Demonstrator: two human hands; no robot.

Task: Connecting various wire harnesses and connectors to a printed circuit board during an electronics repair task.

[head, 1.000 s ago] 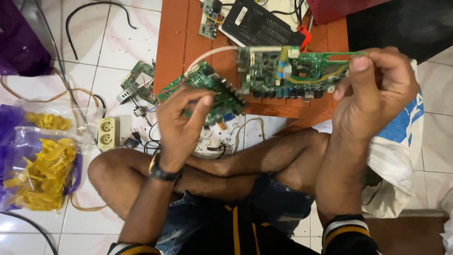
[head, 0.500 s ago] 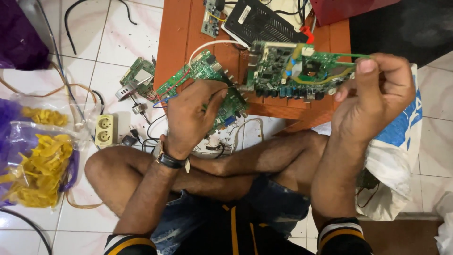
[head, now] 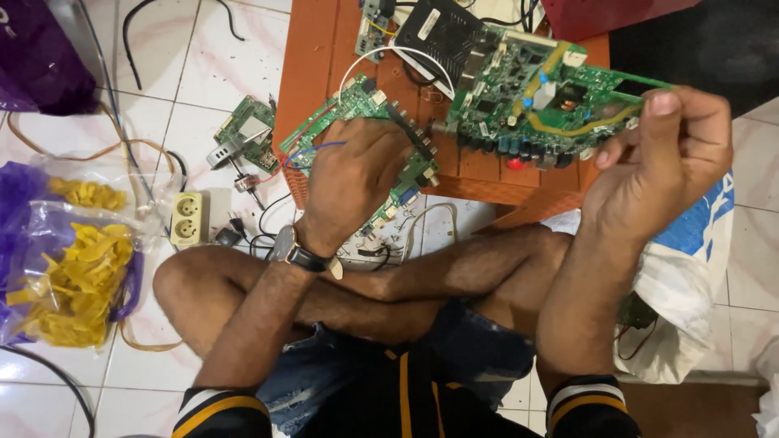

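Bags of clear plastic [head: 77, 268] holding yellow pieces lie at far left on the white tiled floor [head: 203, 73], with a purple bag [head: 36, 57] above them. Cream double socket [head: 186, 219] sits just right of the bags, among loose cables. Small green board with a metal part [head: 243, 138] lies on the tiles beside the edge of the low orange table [head: 324, 57]. Long green circuit board [head: 357, 105] rests tilted over the table's front edge; my left hand [head: 353, 174] lies on top of it, fingers curled down onto its surface, wrist bearing a dark-strapped watch [head: 302, 255]. Black vented box [head: 446, 36] sits further back on the table. Large green circuit board [head: 535, 97] is held up over the table, pinched at its right edge by my right hand [head: 665, 154], thumb on top. White and blue sack [head: 698, 276] lies at far right, beside my crossed legs.
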